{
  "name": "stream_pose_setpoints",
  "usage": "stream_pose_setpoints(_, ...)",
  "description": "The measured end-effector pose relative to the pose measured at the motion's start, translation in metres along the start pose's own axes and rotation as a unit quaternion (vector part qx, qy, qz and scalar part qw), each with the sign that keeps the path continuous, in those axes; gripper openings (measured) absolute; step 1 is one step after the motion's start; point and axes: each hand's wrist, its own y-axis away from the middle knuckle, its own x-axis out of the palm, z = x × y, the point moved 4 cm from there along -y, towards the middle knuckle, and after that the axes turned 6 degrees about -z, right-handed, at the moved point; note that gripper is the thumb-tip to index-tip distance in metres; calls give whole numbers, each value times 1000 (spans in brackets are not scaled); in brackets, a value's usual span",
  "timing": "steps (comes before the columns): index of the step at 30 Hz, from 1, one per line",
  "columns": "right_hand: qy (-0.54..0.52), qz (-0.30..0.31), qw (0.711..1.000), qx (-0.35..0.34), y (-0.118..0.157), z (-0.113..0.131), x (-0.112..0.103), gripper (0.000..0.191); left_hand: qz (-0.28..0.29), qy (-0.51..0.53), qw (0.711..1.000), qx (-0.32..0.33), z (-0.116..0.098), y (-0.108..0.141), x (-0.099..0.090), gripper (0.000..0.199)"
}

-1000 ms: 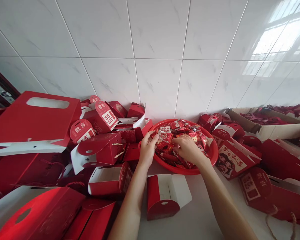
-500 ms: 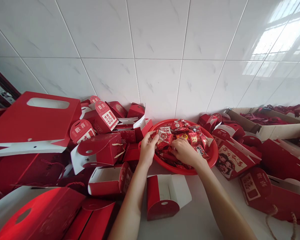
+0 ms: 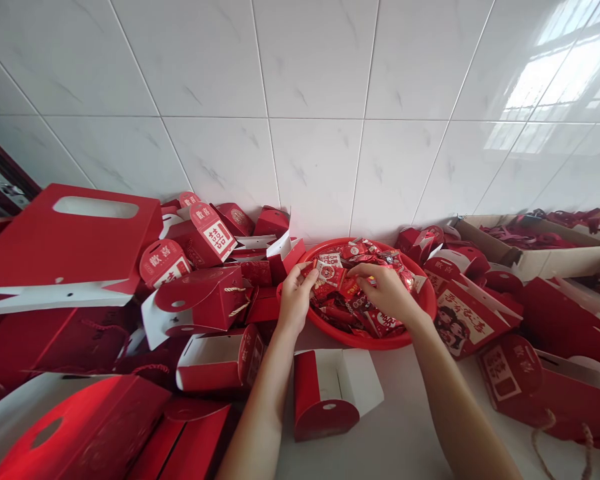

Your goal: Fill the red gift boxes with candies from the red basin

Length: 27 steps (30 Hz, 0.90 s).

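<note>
Red-and-white wrapped sweet [image 3: 331,274], clamped in the grip of the left hand [image 3: 296,291] over a round red plastic basket [image 3: 380,343]; the right hand's [image 3: 389,293] grip cannot be told. Gathering appears partway: many more lie basketed; a white-lined red cardboard box [image 3: 325,421] stands open.

1. A glossy white, grey-veined tiled wall [image 3: 315,167] rises at the back, carrying a bright window reflection [image 3: 547,77] at upper right.
2. An open, tan, rectangular cardboard carton [image 3: 563,262] holds dark-red items [image 3: 527,237] near the wall at right.
3. A large red paperboard box [image 3: 60,247] with an oval cutout sits at left.
</note>
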Motion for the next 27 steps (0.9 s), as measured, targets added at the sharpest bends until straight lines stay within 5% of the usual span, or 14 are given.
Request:
stream_pose_setpoints(9,-105,-162,981,22,4,-5,-30,24,24,-53,998,34,1,0,1,37)
stream_pose_setpoints(18,-65,-75,995,-14,3,14,3,27,145,-152,971,117,-5,6,11,36)
stream_pose_setpoints(27,-61,-81,995,-20,4,15,15,27,216,-204,947,123,-7,10,14,27)
